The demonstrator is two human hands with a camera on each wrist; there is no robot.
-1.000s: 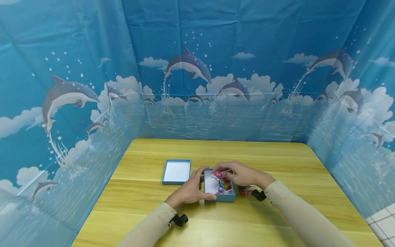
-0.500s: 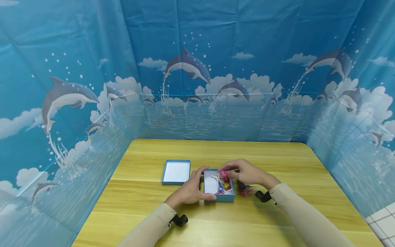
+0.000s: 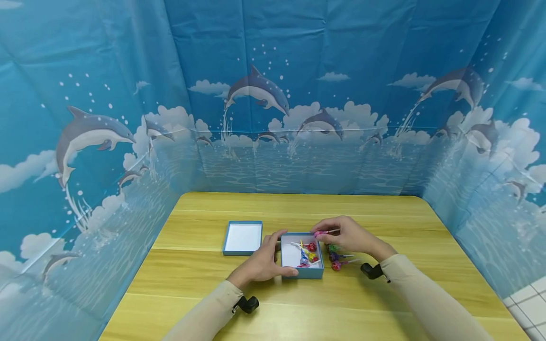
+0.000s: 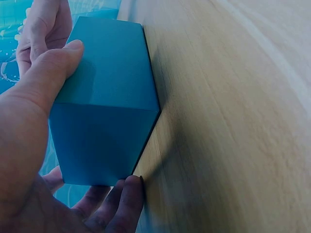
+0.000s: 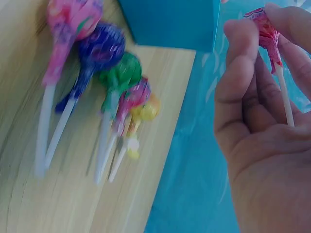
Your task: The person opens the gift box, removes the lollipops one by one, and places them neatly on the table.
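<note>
My left hand [image 3: 263,263] holds the small blue box [image 3: 304,273], its thumb on the near side and fingers at the far left corner. Several lollipops lie inside, including a red one [image 3: 311,246], a blue one [image 3: 304,260] and a yellow one [image 3: 313,256]. Over the box's far right edge, my right hand [image 3: 347,237] pinches a pink lollipop [image 5: 268,39] by its wrapped head, the white stick pointing toward the palm. Right of the box, more lollipops rest in a row on the table; a dark blue one [image 5: 102,46] and a green one [image 5: 121,73] show in the right wrist view.
Left of the box lies a shallow blue lid [image 3: 243,237], white inside facing up. Everything stands on a wood-grain table [image 3: 264,312]. A blue dolphin-print curtain [image 3: 298,161] surrounds its back and sides.
My right hand has moved right with the pink lollipop, from above the box's inside to its right edge. The lollipops on the table show more. My left hand has stayed put.
</note>
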